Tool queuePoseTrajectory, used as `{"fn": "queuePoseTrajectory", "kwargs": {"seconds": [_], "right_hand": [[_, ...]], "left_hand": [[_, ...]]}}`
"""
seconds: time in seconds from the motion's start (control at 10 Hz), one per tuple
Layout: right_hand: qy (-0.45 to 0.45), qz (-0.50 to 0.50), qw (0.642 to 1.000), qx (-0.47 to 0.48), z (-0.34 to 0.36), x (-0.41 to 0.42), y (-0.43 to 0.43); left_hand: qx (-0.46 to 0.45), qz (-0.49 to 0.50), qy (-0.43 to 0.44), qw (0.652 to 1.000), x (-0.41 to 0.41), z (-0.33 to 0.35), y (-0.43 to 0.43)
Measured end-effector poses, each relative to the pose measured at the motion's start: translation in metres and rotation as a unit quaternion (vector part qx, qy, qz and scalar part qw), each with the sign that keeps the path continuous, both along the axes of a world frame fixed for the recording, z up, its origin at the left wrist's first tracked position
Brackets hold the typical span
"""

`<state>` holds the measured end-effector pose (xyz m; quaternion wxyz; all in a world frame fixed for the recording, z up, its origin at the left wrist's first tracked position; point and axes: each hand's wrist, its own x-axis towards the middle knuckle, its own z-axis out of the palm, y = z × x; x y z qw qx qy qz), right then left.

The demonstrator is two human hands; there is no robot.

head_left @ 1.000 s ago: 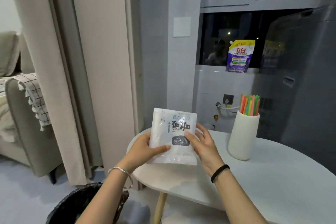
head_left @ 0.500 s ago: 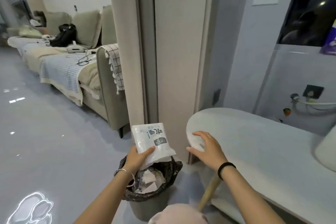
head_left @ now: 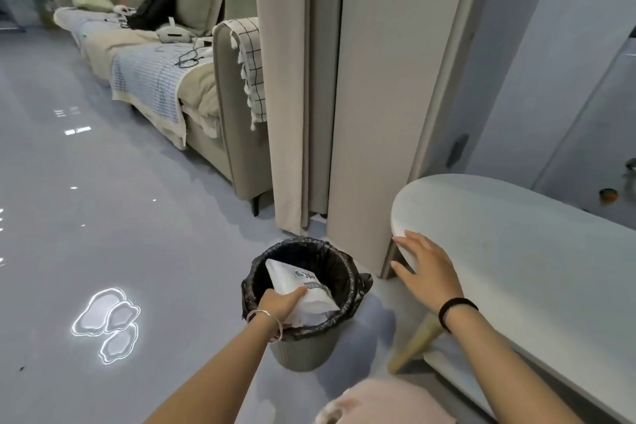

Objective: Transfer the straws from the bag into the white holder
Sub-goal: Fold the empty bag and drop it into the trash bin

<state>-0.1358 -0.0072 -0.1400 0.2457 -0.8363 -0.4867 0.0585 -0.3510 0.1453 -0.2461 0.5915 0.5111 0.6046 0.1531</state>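
Half a second ago we held the bag (head_left: 298,289) above the bin (head_left: 303,299); now our left hand (head_left: 279,303), pinching its lower edge, has lowered it inside the black liner at lower centre. We judge the straws already transferred. The holder is out of frame. Our right hand (head_left: 426,268) rests spread on the desk (head_left: 516,234) edge.

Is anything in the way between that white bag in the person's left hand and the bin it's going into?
Nothing visible blocks it. The left hand grips the white bag, which is already partly inside the open mouth of the black-lined bin. The right hand rests apart on the table's edge.
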Motion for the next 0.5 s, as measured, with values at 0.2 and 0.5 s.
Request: {"fn": "queuePoseTrajectory", "kwargs": {"seconds": [0.2, 0.5], "right_hand": [[-0.002, 0.004, 1.000, -0.002, 0.000, -0.001, -0.002], [0.028, 0.021, 0.999, -0.011, 0.007, 0.002, -0.024]], "left_hand": [[0.030, -0.059, 0.060, 0.996, 0.010, 0.003, -0.010], [0.121, -0.055, 0.005, 0.991, 0.041, 0.054, -0.024]]}}
